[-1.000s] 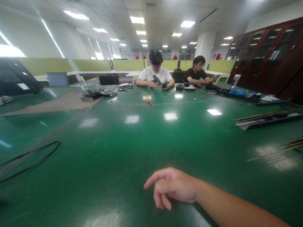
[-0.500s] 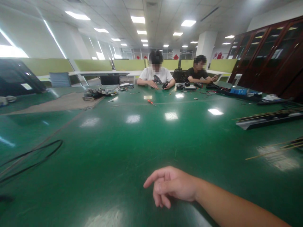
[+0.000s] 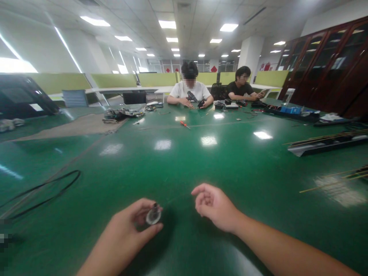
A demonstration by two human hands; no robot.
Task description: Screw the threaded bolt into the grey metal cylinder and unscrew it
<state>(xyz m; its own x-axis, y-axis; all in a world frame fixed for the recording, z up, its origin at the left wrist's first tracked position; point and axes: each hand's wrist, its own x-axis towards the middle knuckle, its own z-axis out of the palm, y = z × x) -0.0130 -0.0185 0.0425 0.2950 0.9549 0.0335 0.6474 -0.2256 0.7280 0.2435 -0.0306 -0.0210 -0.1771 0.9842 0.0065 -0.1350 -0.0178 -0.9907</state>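
My left hand (image 3: 128, 226) has come in at the lower middle, its thumb and fingers around a small round object with a clear or whitish rim and a dark bit on top (image 3: 153, 216). Blur and size keep me from telling its exact kind. To its right, my right hand (image 3: 214, 205) hovers over the green table (image 3: 178, 165). The index finger points left, the other fingers are loosely curled, and I see nothing held there. A gap separates the two hands.
A black cable loop (image 3: 64, 188) lies at left. Thin yellowish rods (image 3: 330, 186) and a metal channel (image 3: 304, 149) are at right. A red screwdriver (image 3: 184, 124) lies ahead. Beyond it a person in white (image 3: 189, 92) handles dark parts; another (image 3: 241, 86) holds a phone.
My left hand has entered from the lower left with the small round object in it. My right hand has risen slightly and shifted right, its fingers curling a little more.
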